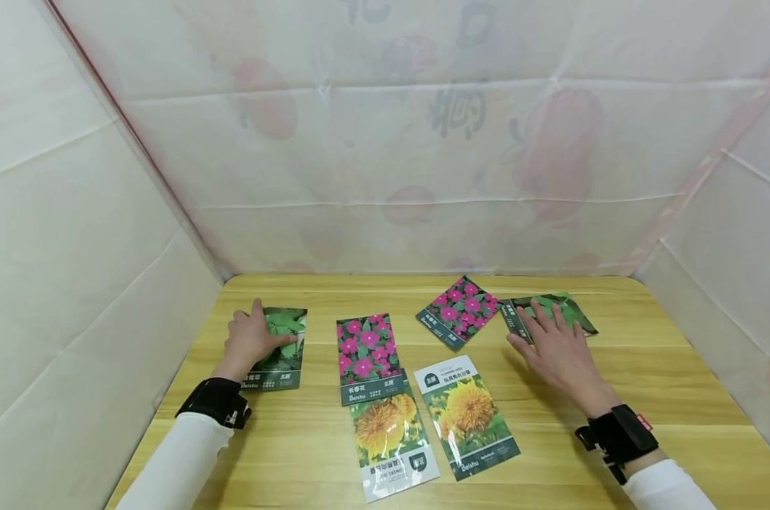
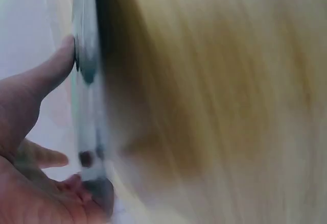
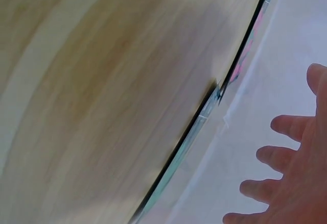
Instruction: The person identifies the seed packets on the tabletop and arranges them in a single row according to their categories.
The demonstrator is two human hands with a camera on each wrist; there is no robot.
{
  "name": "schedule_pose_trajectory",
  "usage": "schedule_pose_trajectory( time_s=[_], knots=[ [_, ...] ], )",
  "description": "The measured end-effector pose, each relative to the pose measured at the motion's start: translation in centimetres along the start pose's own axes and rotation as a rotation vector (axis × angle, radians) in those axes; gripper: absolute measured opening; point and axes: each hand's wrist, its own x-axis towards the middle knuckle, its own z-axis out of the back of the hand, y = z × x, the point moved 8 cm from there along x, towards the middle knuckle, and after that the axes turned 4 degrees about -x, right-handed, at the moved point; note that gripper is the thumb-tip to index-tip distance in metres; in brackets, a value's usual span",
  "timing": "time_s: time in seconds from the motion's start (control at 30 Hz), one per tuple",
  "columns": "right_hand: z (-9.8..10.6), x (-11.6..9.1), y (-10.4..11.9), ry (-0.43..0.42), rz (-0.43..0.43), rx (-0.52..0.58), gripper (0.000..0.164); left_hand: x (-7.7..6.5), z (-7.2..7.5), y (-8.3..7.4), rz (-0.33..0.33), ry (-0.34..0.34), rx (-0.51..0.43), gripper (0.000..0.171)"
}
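My left hand [image 1: 247,344] holds a seed packet [image 1: 290,323] with green leaves on it, at the left of the table in the head view. Its thumb lies across the packet's front, while the other fingers are at the left edge. The left wrist view shows the thumb against this packet edge-on, with some fingers curled beneath, partly blurred. On the right, my right hand [image 1: 564,356] is spread over a second green-leaf packet [image 1: 578,320], covering part of it. From the right wrist, the straight fingers [image 3: 276,162] appear a little above that packet [image 3: 176,155].
Two packets with pink flowers lie mid-table, one left [image 1: 367,347] and one farther back [image 1: 464,308]. Two sunflower packets [image 1: 391,432] [image 1: 470,418] lie nearer me; the left one is upside down, partly under a pink packet. Pale sheet walls [image 1: 359,142] enclose the wooden table [image 1: 314,453].
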Motion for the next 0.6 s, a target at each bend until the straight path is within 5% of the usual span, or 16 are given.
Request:
schedule_pose_trajectory(
  time_s=[0.3, 0.6],
  knots=[
    [-0.7, 0.3, 1.7, 0.062, 0.019, -0.053, 0.078, -0.5, 0.9, -0.5, -0.104, -0.007, -0.324, 0.094],
    [-1.1, 0.3, 9.9, -0.034, 0.288, -0.053, 0.063, -2.0, 1.2, -0.7, -0.059, 0.012, -0.516, 0.085]
  ],
)
